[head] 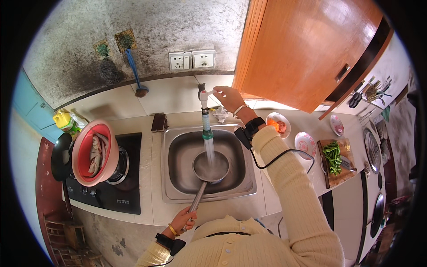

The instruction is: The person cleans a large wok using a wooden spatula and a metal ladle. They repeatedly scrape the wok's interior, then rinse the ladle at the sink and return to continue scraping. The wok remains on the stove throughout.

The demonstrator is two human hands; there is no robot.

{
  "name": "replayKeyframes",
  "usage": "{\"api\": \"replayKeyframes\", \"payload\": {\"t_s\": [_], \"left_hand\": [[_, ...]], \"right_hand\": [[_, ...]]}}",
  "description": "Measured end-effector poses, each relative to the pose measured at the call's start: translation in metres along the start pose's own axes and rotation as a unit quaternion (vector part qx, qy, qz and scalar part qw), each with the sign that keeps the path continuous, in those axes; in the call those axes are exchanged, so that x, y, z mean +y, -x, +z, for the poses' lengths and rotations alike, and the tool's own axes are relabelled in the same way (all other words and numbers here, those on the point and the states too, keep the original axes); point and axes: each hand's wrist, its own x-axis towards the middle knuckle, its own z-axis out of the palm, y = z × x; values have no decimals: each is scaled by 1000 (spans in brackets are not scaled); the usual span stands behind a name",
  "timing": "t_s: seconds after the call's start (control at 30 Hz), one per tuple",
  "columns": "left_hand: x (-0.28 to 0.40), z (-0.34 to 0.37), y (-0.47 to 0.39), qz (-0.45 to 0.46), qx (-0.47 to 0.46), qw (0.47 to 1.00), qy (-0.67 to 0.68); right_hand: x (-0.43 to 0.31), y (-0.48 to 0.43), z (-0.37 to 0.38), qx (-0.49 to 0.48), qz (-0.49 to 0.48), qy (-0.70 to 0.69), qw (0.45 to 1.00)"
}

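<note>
My left hand (184,218) grips the metal handle of a ladle (211,167). The round bowl of the ladle is held over the stainless steel sink (247,187), under a stream of running water (209,150). Above it stands a white tap (204,100) with a ribbed extension that ends in a green nozzle. My right hand (230,99) has its thumb and fingers on the tap's lever, which points to the right. A crumpled pale cloth or bag (220,114) lies behind the sink, close to the right wrist.
Left, a pink basin (110,168) holding fish rests on the gas hob (130,200), beside a black wok (60,160). Rightward are a plate of chopped orange and pink food (278,125), a patterned bowl (305,145) and a cutting board (347,147) with green peppers and a cleaver (347,163).
</note>
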Motion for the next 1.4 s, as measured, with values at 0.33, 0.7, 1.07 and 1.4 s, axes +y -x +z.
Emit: {"api": "replayKeyframes", "payload": {"t_s": [0.33,0.7,1.07,1.4], "left_hand": [[1,3,3,1,10,1000,-6],[1,4,4,4,-4,1000,-2],[-4,3,0,12,-8,1000,-10],[-4,6,2,16,12,1000,-24]], "right_hand": [[-1,2,1,-1,3,1,1000],[-4,12,14,54,28,-41,997],[-16,26,22,108,17,-11,994],[-17,21,18,101,43,-32,993]]}}
